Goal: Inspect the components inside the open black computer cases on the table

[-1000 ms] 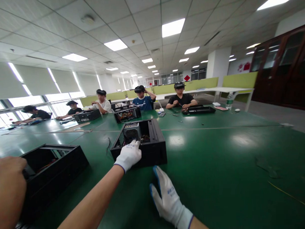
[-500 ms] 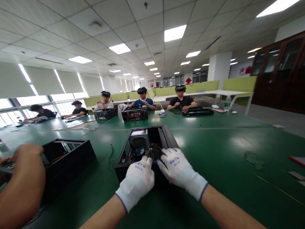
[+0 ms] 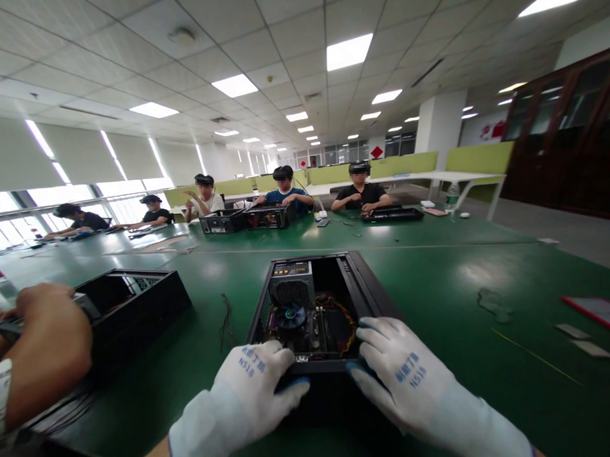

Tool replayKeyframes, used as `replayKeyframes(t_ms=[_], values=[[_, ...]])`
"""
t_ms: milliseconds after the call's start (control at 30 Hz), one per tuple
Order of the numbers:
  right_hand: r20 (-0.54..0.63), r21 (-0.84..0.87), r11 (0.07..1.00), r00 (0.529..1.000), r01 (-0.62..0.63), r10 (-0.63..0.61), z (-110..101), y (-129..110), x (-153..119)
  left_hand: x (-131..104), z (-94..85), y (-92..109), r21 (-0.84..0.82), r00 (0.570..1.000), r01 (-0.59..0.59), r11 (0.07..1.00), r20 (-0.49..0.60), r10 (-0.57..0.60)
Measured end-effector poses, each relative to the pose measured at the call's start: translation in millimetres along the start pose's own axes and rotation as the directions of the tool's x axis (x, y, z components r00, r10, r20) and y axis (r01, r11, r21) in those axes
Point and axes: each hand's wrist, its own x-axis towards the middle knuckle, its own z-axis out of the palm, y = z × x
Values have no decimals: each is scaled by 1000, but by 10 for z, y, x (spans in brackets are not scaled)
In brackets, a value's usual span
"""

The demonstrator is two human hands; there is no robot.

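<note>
In front of me on the table lies a black computer case [image 3: 371, 283] with its upper side uncovered. Inside it are a grey power supply [image 3: 291, 285], a round CPU fan [image 3: 291, 315] and coloured cables [image 3: 347, 315]. My left hand [image 3: 243, 394], in a white glove, grips the near edge at its left corner, thumb outside and fingers over the rim. My right hand [image 3: 405, 378], gloved likewise, grips the right end of that edge the same way. Both sets of fingertips are partly hidden by the gloves and rim.
A co-worker's arm [image 3: 56, 330] reaches over another black case [image 3: 152, 297] at the left. Dark thin cables [image 3: 225, 321] lie on the green table [image 3: 469, 356]. A red-edged tablet-like object [image 3: 598, 311] is at the right. Several people sit opposite with opened cases [image 3: 225, 221].
Both hands have drawn back to the case's near edge and moved apart. The case now sits further right in view, its inside more exposed. A person opposite has raised a hand.
</note>
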Motion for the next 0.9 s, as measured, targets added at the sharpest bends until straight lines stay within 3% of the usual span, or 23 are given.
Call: replayKeyframes(t_ms=[200,300,567,767,900], values=[[37,34,998,998,47,-48,-247,-104,-143,-148,23,116,-19,996,-85,996,13,85],[37,61,996,997,72,-74,-341,-128,-218,-261,78,180,-7,991,-126,992,-40,126],[100,120,990,991,71,-83,-438,-153,-398,-493,145,257,-79,981,-182,980,-77,177],[131,143,988,989,52,-71,-428,-128,-396,-251,-46,154,-255,983,-181,950,-61,171],[163,129,991,985,29,-50,-433,-116,-389,66,-60,73,-202,977,-211,956,-76,200]])
